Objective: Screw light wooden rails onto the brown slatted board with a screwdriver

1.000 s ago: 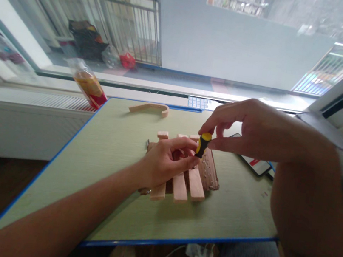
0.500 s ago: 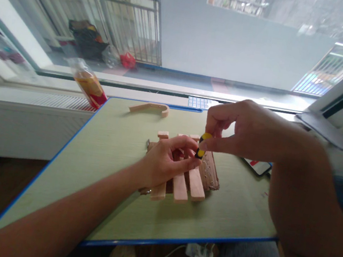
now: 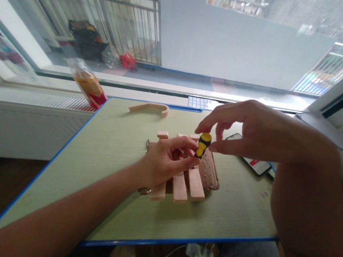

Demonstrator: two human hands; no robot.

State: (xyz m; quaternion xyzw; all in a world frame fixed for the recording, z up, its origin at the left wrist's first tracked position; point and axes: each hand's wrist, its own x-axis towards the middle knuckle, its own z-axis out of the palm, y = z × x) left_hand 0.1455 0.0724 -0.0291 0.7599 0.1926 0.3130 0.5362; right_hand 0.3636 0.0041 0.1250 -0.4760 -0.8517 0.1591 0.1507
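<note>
A stubby screwdriver [image 3: 203, 144] with a yellow and black handle stands nearly upright over the wooden slats [image 3: 196, 183]; its tip is hidden. My left hand [image 3: 170, 158] lies across the slats, with thumb and forefinger closed around the screwdriver's lower end. Around the top of the handle, my right hand [image 3: 239, 128] has its fingers apart. Its thumb is at the handle's side, and whether it touches I cannot tell. Beneath the slats is a brown, ragged-edged board [image 3: 211, 173] with small holes.
A curved wooden piece [image 3: 150, 107] lies at the back of the blue-edged table [image 3: 97, 147]. A phone [image 3: 258, 165] is on the right, under my right forearm. Beyond the table's left corner stands a bottle [image 3: 89, 86] with a red and yellow label, by the window.
My right fingers closed on the screwdriver handle half a second ago and have now spread off it. The handle has turned, showing more yellow. My left hand has stayed put.
</note>
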